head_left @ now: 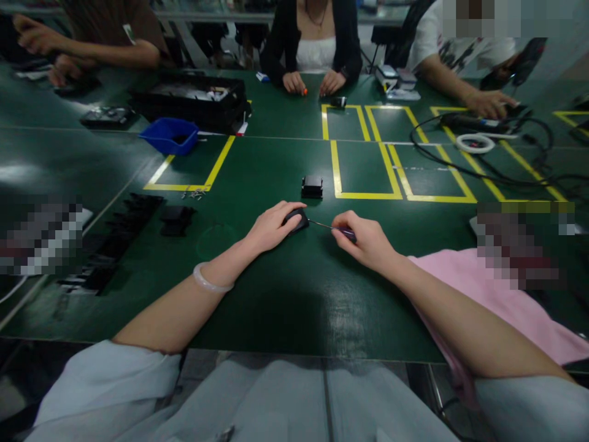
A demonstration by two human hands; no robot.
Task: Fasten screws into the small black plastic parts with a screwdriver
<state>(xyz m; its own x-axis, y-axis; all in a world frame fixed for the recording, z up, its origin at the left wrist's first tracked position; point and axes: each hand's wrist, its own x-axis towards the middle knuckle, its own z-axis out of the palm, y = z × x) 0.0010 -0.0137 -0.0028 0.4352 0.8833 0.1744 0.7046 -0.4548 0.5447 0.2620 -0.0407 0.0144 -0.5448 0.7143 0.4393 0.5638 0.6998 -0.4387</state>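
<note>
Black part (303, 220), small, half covered, left grip (276, 226) holding it, right grip (361, 236) around driver (346, 234), thin shaft (321, 224) at part's edge

Black part (302, 223) half-hidden under left grip (273, 226)

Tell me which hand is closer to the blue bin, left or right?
Left. The left hand, holding a black part, is below and right of the blue bin in the picture; the right hand, holding a screwdriver, is farther right.
</note>
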